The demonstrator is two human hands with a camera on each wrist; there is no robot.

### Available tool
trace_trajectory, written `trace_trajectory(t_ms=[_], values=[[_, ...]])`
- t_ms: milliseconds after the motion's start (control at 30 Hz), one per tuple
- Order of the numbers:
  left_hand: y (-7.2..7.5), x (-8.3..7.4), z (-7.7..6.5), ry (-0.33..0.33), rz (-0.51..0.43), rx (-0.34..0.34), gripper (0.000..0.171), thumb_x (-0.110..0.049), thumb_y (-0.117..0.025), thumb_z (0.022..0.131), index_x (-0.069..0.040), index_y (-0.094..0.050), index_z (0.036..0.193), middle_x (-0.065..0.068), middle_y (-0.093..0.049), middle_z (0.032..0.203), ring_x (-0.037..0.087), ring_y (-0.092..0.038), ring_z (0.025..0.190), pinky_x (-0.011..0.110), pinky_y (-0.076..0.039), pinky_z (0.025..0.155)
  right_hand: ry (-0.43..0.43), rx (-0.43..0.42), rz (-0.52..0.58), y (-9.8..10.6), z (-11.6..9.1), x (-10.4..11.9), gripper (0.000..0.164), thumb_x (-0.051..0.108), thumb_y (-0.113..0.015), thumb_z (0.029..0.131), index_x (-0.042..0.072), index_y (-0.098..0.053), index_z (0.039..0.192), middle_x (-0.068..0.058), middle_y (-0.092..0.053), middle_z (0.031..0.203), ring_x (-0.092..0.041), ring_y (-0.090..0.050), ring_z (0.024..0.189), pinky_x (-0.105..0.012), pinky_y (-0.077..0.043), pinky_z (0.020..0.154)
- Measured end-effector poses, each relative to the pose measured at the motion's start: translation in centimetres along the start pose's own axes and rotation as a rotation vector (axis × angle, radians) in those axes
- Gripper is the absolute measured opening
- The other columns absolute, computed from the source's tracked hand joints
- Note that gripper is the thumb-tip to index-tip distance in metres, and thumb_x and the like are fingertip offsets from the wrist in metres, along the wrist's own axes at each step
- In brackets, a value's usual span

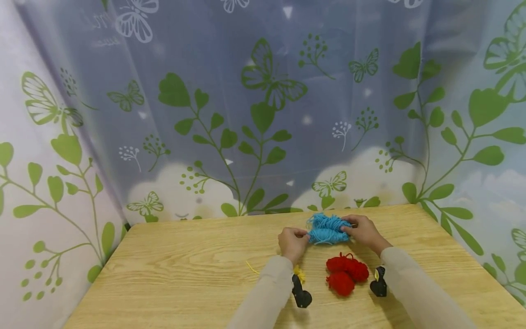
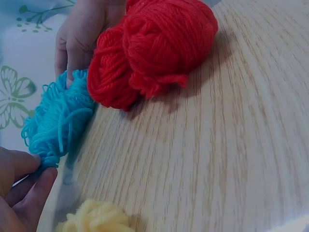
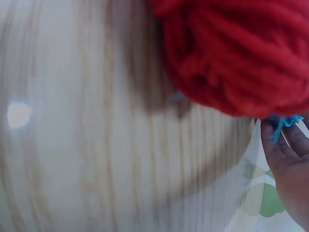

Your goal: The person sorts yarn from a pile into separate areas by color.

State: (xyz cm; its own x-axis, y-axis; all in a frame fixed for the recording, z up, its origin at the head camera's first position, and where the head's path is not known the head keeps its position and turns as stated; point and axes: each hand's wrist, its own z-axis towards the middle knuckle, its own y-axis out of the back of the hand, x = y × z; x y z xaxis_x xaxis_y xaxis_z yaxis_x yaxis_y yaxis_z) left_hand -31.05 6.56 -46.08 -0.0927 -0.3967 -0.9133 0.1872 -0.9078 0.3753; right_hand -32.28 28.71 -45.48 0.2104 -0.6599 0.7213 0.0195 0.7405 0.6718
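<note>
Two bundles of light blue yarn lie side by side near the table's back edge, a front bundle and a rear bundle. My left hand pinches the left tip of the front one between thumb and fingers; the left wrist view shows this gathered tip of blue yarn up close. At the right end, my right hand holds the blue yarn with thumb and fingertips. In the right wrist view a red ball hides most of the blue yarn, leaving a few strands beside the fingers.
Several red yarn balls sit clustered between my forearms. Yellow yarn lies beside my left wrist, mostly hidden by the sleeve in the head view, with a loose strand to the left. A printed curtain hangs behind the wooden table.
</note>
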Motion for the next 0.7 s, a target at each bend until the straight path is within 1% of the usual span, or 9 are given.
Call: trace_trajectory(t_ms=[133, 233, 400, 567, 700], values=[[0.2, -0.1, 0.0, -0.007, 0.006, 0.017, 0.004, -0.008, -0.079, 0.077, -0.005, -0.078, 0.079, 0.000, -0.069, 0.071, 0.017, -0.063, 0.070, 0.031, -0.054, 0.064, -0.009, 0.004, 0.007, 0.0, -0.1, 0.3, 0.033, 0.006, -0.061, 0.093, -0.011, -0.058, 0.122, -0.030, -0.060, 0.120, -0.043, -0.060, 0.104, -0.045, -0.055, 0.080], [0.4, -0.2, 0.0, 0.002, 0.012, 0.031, 0.003, -0.006, -0.079, 0.077, -0.006, -0.078, 0.080, 0.001, -0.070, 0.073, 0.019, -0.064, 0.073, 0.032, -0.054, 0.067, -0.016, 0.005, 0.002, 0.1, -0.1, 0.4, 0.034, 0.006, -0.061, 0.093, -0.010, -0.058, 0.123, -0.030, -0.059, 0.121, -0.043, -0.060, 0.104, -0.045, -0.055, 0.081], [0.7, -0.3, 0.1, 0.009, 0.031, 0.056, 0.005, -0.004, -0.078, 0.077, -0.008, -0.078, 0.081, 0.001, -0.071, 0.075, 0.019, -0.065, 0.076, 0.033, -0.055, 0.068, -0.018, 0.016, -0.003, 0.1, -0.2, 0.4, 0.036, 0.008, -0.061, 0.093, -0.010, -0.057, 0.125, -0.030, -0.057, 0.123, -0.045, -0.058, 0.107, -0.047, -0.054, 0.082], [0.9, -0.3, 0.2, -0.001, 0.078, 0.084, 0.005, -0.007, -0.078, 0.079, -0.007, -0.078, 0.084, 0.001, -0.072, 0.078, 0.020, -0.066, 0.079, 0.034, -0.055, 0.071, -0.009, 0.019, -0.005, 0.2, -0.1, 0.2, 0.037, 0.008, -0.062, 0.093, -0.010, -0.057, 0.125, -0.030, -0.057, 0.124, -0.046, -0.058, 0.108, -0.047, -0.054, 0.083], [1.3, -0.4, 0.3, -0.028, 0.107, 0.112, 0.009, -0.008, -0.076, 0.081, -0.005, -0.077, 0.090, 0.002, -0.072, 0.080, 0.021, -0.066, 0.080, 0.035, -0.055, 0.071, -0.016, 0.032, -0.001, 0.3, 0.0, 0.1, 0.038, 0.011, -0.062, 0.094, -0.009, -0.056, 0.126, -0.030, -0.056, 0.126, -0.046, -0.057, 0.109, -0.048, -0.054, 0.084]])
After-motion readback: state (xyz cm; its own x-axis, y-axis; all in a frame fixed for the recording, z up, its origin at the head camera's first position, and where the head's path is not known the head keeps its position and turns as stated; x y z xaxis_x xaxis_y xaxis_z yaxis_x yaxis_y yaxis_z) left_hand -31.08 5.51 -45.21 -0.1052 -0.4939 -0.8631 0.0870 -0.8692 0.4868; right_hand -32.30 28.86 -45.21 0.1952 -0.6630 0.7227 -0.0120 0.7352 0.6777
